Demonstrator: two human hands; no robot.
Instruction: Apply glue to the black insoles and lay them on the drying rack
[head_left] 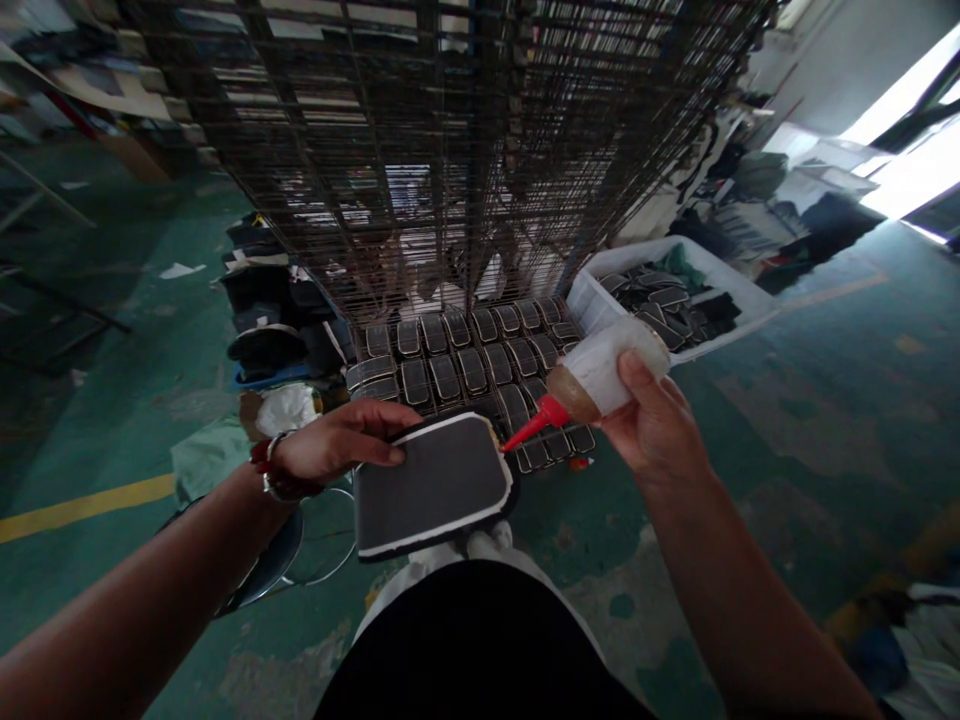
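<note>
My left hand [352, 440] grips a flat dark grey panel [431, 485] by its left upper edge, thumb on top and fingers underneath. The panel has rounded right corners and a white border strip. My right hand [652, 410] is wrapped round a whitish squeeze bottle [611, 370], tilted down to the left. Its red nozzle [536, 424] meets the right edge of the panel, where a yellowish line shows along the border. The fingers behind the bottle are partly hidden.
Ahead stands a tall wire rack [465, 150]; its low shelf carries rows of small dark pads [472, 370]. A white bin [720, 335] of similar pieces is at the right. Dark stacked items [266, 310] are at the left. Beside my left forearm is a round metal stool [277, 560].
</note>
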